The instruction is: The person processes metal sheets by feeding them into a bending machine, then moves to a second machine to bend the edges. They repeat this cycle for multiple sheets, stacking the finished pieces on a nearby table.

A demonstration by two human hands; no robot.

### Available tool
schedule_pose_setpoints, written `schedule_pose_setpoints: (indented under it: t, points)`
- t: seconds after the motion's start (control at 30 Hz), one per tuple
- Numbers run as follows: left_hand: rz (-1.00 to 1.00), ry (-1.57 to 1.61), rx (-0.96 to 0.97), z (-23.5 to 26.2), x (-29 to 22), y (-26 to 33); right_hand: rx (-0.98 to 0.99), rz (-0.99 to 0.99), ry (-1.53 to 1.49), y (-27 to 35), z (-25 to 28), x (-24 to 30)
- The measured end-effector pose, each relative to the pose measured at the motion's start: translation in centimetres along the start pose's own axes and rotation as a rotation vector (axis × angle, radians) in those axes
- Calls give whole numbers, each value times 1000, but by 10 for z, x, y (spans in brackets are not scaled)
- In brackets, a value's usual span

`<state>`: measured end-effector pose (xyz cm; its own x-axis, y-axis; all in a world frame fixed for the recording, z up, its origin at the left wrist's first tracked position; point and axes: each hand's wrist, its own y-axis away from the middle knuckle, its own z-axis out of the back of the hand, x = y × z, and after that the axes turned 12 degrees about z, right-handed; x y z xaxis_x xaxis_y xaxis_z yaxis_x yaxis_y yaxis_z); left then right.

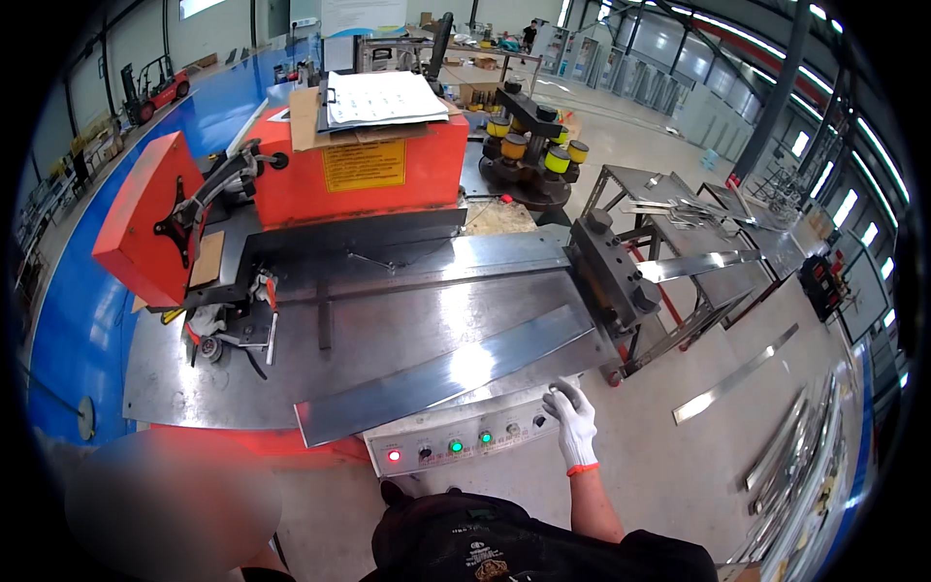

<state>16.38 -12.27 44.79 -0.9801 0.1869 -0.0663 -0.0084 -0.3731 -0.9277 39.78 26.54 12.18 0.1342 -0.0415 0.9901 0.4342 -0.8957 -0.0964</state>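
Note:
My right hand point(572, 419), in a white glove with an orange cuff, is raised beside the right end of a control panel point(417, 458). Its fingers are curled together, and I cannot make out anything between them. A long, flat metal strip point(446, 373) lies at a slant across the steel worktable point(223, 388) of an orange machine, its near left corner over the table's front edge. The strip's right end is a little above my hand, apart from it. On the panel are a lit red button, green buttons and black knobs. My left hand is not in view.
A clipboard with papers point(383, 99) rests on the orange machine housing point(364, 179). A dark clamp block point(613, 272) stands at the table's right. Beyond are a tooling turret point(529, 145) and a metal rack point(698, 242). Metal strips point(800, 456) lie on the right floor. Another person is at lower left, blurred.

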Motion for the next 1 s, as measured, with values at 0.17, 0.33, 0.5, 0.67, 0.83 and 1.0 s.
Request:
schedule_pose_setpoints:
  t: [0.17, 0.33, 0.5, 0.67, 0.83, 1.0]
  points:
    - [87, 8, -59, 12, -4, 9, 403, 178, -294, 14, -56, 84]
    - [531, 66, -291, -38, 3, 62, 726, 348, -489, 28, -98, 160]
    - [1105, 126, -359, -75, 18, 168, 991, 527, -556, 32, -138, 186]
    - [604, 26, -551, -33, -15, 107, 1026, 374, -493, 34, -155, 176]
    - [174, -148, -270, 47, -32, 48, 981, 177, -492, 48, -156, 137]
    - [169, -210, -156, 57, -23, 46, 901, 25, -307, 58, -123, 106]
